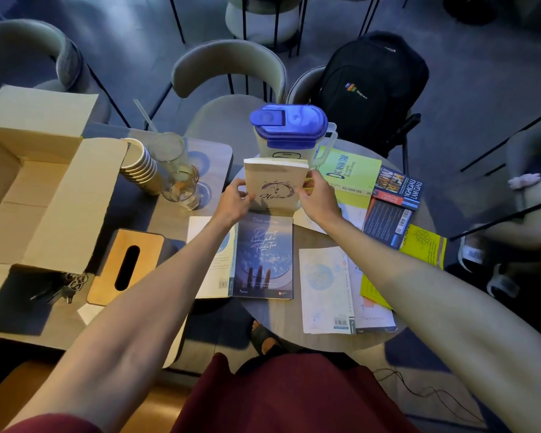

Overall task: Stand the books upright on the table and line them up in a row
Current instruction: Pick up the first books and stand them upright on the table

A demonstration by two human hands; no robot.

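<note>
We are in the first standing step. The white book (275,185) is upright near the far edge of the round table (325,342), just in front of the blue-lidded pitcher (289,132). Our left hand (233,198) pinches its left edge; our right hand (317,198) pinches its right edge. Both hands are closed on this one book, thumbs toward us. We cannot tell whether its bottom edge rests fully on the table, because the dark blue book (264,260) lies directly in front of it.

The remaining books lie flat:
- the dark blue book, at centre, on top of a white open cover;
- the pale book (325,289), to the right of it;
- the green book (349,176), the black-and-red book (394,207) and the yellow book (425,245), farther right, overlapping.

We judge the task to be at an early stage: one book up, none yet in a row.

The next move calls for releasing the white book only once it balances unaided, possibly with its covers slightly fanned. We then need to choose the row's line so that the pitcher and the glasses (177,173) do not obstruct it.
</note>
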